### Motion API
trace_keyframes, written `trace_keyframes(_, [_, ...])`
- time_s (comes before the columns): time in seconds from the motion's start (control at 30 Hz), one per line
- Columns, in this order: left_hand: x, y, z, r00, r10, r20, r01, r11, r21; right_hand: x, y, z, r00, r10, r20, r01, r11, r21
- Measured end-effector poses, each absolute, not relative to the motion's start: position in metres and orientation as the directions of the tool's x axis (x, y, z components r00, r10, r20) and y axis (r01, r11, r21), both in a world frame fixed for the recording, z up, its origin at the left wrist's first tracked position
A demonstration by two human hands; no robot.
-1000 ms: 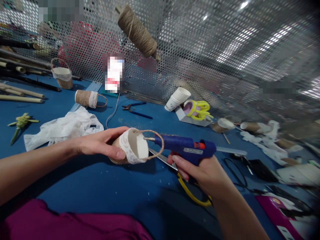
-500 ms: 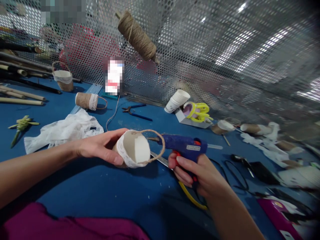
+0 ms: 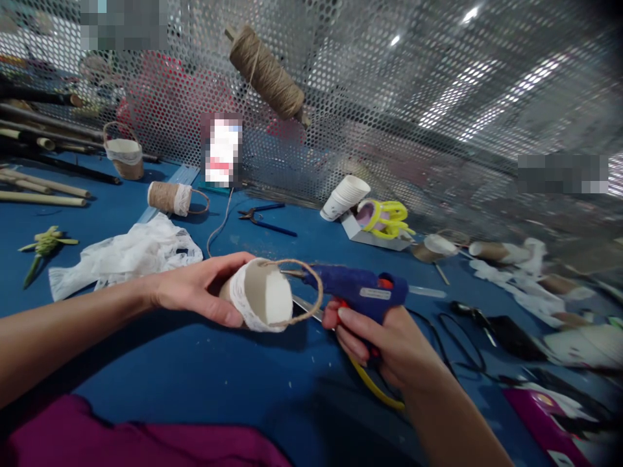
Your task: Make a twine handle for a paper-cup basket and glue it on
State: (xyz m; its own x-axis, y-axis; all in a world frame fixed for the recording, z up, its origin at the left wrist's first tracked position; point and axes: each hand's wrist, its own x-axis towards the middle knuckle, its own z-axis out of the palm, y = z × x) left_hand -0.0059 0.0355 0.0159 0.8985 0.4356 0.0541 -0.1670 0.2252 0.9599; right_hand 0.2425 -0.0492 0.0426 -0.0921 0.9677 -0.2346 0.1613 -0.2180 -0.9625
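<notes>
My left hand (image 3: 207,293) is wrapped round a small paper-cup basket (image 3: 243,299), tilted with its mouth toward the right. White lace rings its rim, and a twine handle (image 3: 320,292) loops out from the opening. In my right hand (image 3: 363,334) is a blue glue gun (image 3: 357,288), with a finger at its red trigger. The nozzle reaches through the handle loop to the far side of the rim; whether it touches the cup I cannot tell. A clear glue stick (image 3: 427,292) sticks out of the gun's back. Left of the basket lies crumpled white lace (image 3: 141,250).
Pliers (image 3: 267,217), a twine-wrapped cup (image 3: 168,197) and a finished-looking basket (image 3: 125,159) lie beyond my hands. Stacked paper cups (image 3: 344,196) stand by a white box (image 3: 374,237) with yellow-handled scissors. A twine spool (image 3: 267,71) hangs on the mesh. Black cables (image 3: 460,347) run at right.
The glue gun has shifted slightly right and down, its nozzle still near the rim. The basket has dipped a little in my left hand.
</notes>
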Motion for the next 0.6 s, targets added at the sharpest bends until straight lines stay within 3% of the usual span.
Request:
trace_keyframes(0.2, [-0.007, 0.037, 0.013, 0.889, 0.458, 0.032, -0.136, 0.198, 0.971, 0.245, -0.051, 0.046, 0.010, 0.988, -0.152, 0.412, -0.143, -0.900])
trace_keyframes(0.6, [-0.006, 0.039, 0.014, 0.857, 0.515, 0.015, -0.093, 0.127, 0.988, 0.238, -0.053, 0.057, 0.133, 0.974, -0.183, 0.556, -0.226, -0.800])
